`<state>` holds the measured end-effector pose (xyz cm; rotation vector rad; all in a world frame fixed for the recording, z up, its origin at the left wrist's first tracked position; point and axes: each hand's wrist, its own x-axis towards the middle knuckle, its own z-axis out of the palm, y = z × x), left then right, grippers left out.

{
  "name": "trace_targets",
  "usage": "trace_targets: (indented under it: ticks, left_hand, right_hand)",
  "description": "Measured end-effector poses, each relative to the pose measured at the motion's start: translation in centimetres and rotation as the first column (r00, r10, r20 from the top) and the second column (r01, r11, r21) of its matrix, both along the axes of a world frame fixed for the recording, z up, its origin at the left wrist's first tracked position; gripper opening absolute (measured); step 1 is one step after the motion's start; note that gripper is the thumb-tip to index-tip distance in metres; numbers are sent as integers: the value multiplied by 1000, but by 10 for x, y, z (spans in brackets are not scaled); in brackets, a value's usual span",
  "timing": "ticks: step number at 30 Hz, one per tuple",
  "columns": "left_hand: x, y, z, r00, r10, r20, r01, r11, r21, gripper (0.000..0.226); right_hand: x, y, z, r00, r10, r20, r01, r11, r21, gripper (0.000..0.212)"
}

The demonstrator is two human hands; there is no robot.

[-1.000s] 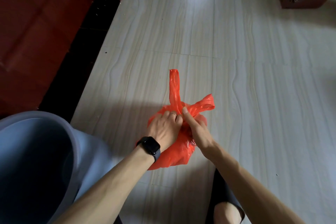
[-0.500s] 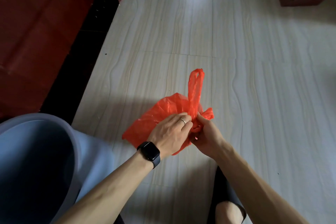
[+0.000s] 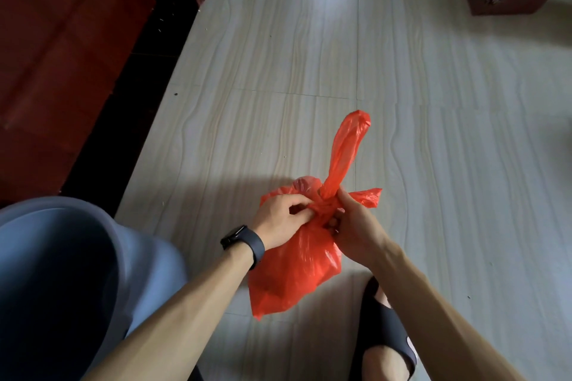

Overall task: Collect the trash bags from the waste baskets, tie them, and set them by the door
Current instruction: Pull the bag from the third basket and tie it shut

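Both the left hand [image 3: 280,219] and the right hand [image 3: 356,226] pinched the knot of the red bag [image 3: 297,269] above the floor [image 3: 278,71], beside the basket [image 3: 62,272].

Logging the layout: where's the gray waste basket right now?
Head view, lower left corner: the gray waste basket stands left of the red trash bag and near the red door.

Head camera, looking forward and down.
You wore the one wide-angle camera on your head; it faced steeply down at the floor [image 3: 309,56], close over your forearms. Your left hand [image 3: 278,219] and right hand [image 3: 356,232], at the bag [image 3: 294,272], sat just below frame centre, the basket [image 3: 151,257] filled the lower left corner and the door [image 3: 62,40] the upper left.
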<state>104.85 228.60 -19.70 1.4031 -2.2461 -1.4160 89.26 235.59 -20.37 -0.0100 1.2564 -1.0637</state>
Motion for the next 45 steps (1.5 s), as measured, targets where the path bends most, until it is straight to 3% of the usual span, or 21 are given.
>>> trace_targets:
  ticks: [2,5,8,12,15,17,19,22,27,32,36,39,43,45]
  left_hand:
    - [-5,1,4,997,-72,24,74,987,-142,19]
    - [-13,5,10,978,-193,76,207,887,-412,19]
    - [-13,6,5,963,-257,81,265,841,-471,23]
    - [-15,5,11,991,-124,44,131,962,-239,18]
    - [-13,-9,8,980,-130,153,131,991,10,16]
    - [-8,-19,5,980,-171,106,150,971,184,12]
    - [-5,-26,7,976,-197,98,165,950,265,22]
    - [-8,-35,8,964,-218,155,153,925,347,11]
    - [-3,-37,13,999,-54,6,36,742,669,13]
    - [-2,-35,20,1000,-2,12,-6,743,669,15]
    - [-6,-33,25,995,-77,70,17,784,621,27]
    - [-8,-33,29,994,-85,66,30,809,586,19]
    - [-7,-30,34,994,64,-85,10,739,674,24]
    - [-5,-25,31,989,117,-89,-34,771,636,25]
  right_hand:
    - [0,-2,1,1000,-21,8,21,1000,14,37]
    - [-3,-1,3,999,-45,3,45,999,15,35]
    - [-8,2,-1,997,-72,15,72,997,25,30]
    - [-11,9,-9,995,-55,83,57,998,-25,21]
    - [-15,16,-11,986,76,148,-57,990,-131,7]
    - [-17,17,-10,974,194,119,-170,968,-186,14]
    - [-17,15,-6,957,271,98,-244,942,-230,20]
    - [-17,12,2,940,342,3,-324,894,-309,41]
    - [-15,14,22,868,360,-342,-467,826,-315,13]
    - [-4,11,18,680,322,-659,-545,822,-161,17]
    - [1,12,6,494,260,-830,-499,866,-26,28]
    - [5,14,5,465,156,-871,-461,883,-87,26]
    - [10,13,0,422,64,-904,-351,931,-98,20]
    - [11,9,-1,433,43,-900,-276,957,-87,18]
